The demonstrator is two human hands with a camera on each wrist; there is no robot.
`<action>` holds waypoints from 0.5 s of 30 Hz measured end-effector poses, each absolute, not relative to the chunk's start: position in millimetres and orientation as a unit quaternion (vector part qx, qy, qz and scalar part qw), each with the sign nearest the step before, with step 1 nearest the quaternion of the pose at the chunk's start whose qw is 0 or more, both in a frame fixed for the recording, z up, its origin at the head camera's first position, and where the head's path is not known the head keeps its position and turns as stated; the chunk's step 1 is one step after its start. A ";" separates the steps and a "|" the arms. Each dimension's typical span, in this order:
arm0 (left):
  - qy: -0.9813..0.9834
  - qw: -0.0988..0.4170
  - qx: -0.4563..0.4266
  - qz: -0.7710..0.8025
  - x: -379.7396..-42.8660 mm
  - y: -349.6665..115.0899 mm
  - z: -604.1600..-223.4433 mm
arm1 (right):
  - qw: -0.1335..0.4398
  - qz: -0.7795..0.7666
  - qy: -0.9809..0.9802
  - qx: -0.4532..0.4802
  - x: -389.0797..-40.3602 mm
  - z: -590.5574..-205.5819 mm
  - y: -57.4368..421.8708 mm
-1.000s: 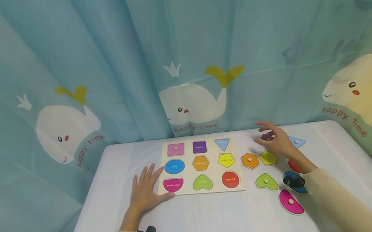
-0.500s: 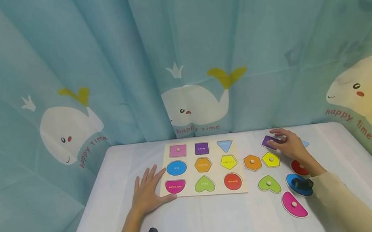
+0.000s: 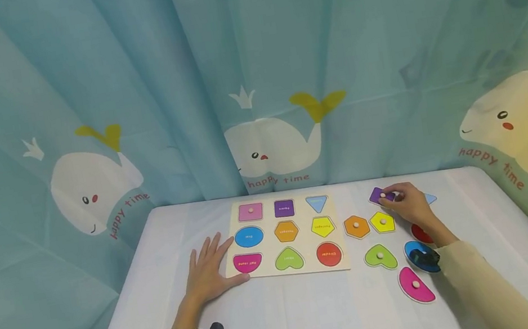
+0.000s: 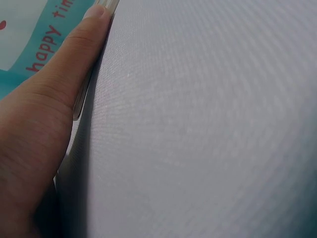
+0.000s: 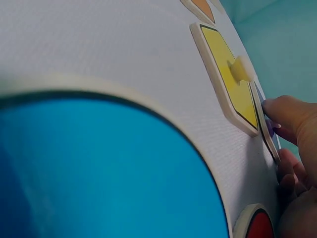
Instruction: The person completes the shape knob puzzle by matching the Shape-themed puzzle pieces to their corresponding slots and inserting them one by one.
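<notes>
My left hand (image 3: 204, 273) lies spread at the left side of a cream shape-puzzle board (image 3: 306, 243). Its thumb rests along the board's near left corner; the left wrist view shows that thumb against the board's edge. Right of the board, my right hand (image 3: 412, 207) has thumb and index finger at the white knob of a purple square puzzle piece (image 3: 376, 193), pinching it close over the table. The other fingers curl behind. A yellow pentagon piece (image 5: 229, 79) with a pale knob lies just in front of the purple square piece. A pink knobbed piece (image 3: 244, 213) sits in the board's far left corner.
Loose knobbed pieces lie right of the board: an orange hexagon (image 3: 356, 227), a green heart (image 3: 379, 257) and a magenta half round (image 3: 415, 285). Under the right wrist are a blue oval (image 5: 119, 168) and a red circle (image 5: 260, 228). A light blue triangle (image 3: 430, 198) peeks out beyond the hand.
The purple square piece, mostly hidden in my right hand a second ago, now shows its face and knob lower down near the table. The right hand has shifted slightly right; the left hand stays put.
</notes>
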State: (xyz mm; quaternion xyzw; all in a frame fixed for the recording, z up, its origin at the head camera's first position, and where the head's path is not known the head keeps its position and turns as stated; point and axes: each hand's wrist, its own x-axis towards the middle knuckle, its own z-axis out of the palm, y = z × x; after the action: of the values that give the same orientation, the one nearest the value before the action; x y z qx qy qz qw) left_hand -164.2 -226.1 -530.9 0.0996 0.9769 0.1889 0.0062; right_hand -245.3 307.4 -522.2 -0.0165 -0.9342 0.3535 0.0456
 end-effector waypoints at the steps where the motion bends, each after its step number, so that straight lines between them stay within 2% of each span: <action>1: 0.977 0.007 0.099 0.188 -164.2 -226.2 -530.9 | 0.046 0.354 -0.934 -0.017 -245.4 -522.3 307.3; 15: 0.976 0.011 0.099 0.191 -163.5 -225.3 -528.8 | 0.049 0.356 -0.932 -0.041 -246.0 -523.8 307.8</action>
State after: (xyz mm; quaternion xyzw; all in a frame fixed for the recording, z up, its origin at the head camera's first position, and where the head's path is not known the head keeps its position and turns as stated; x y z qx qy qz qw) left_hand -163.5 -225.3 -528.8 0.0995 0.9765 0.1909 0.0105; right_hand -246.0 307.8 -523.8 -0.0414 -0.9324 0.3555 0.0493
